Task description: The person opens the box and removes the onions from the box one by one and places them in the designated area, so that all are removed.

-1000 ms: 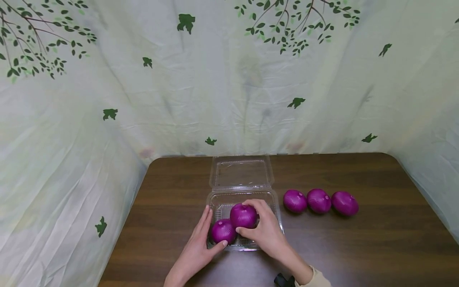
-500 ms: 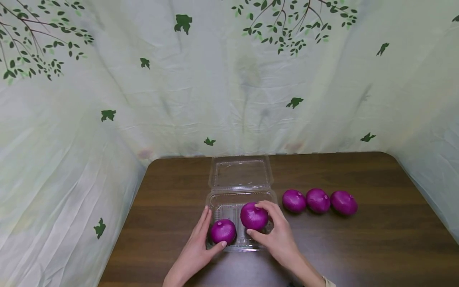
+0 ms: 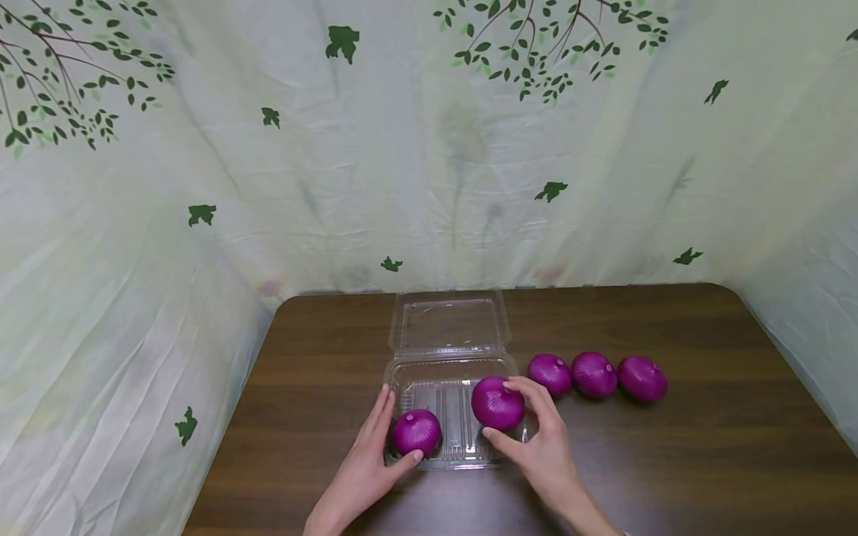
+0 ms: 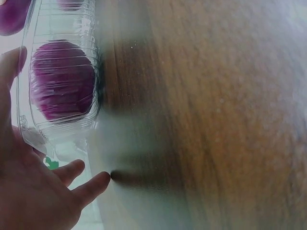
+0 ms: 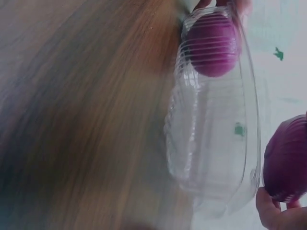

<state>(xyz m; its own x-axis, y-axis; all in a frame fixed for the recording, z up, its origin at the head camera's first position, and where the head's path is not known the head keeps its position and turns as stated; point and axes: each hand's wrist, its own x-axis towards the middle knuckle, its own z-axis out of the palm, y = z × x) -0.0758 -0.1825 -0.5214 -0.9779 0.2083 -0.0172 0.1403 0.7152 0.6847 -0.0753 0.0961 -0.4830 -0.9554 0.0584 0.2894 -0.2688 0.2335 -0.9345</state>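
Observation:
A clear plastic clamshell container [image 3: 456, 463] lies on the table with its lid [image 3: 449, 321] folded back. One red onion [image 3: 417, 432] sits inside at its front left, also visible through the ribbed wall in both wrist views. My left hand [image 3: 367, 455] rests along the container's left side, fingers extended and thumb at the front rim by that onion. Between thumb and fingers my right hand [image 3: 536, 439] holds a second red onion [image 3: 497, 403] over the container's right side. In the right wrist view, this held onion [image 5: 287, 160] shows above rim level.
Three more red onions, a left one [image 3: 550, 374], a middle one [image 3: 593, 374] and a right one [image 3: 642, 378], stand in a row right of the container on the brown wooden table [image 3: 670, 461]. A pale leaf-printed curtain [image 3: 429, 149] hangs behind the table.
My right hand has carried its onion rightward, away from the onion in the container, to the container's right side. The left hand and the row of onions stay put.

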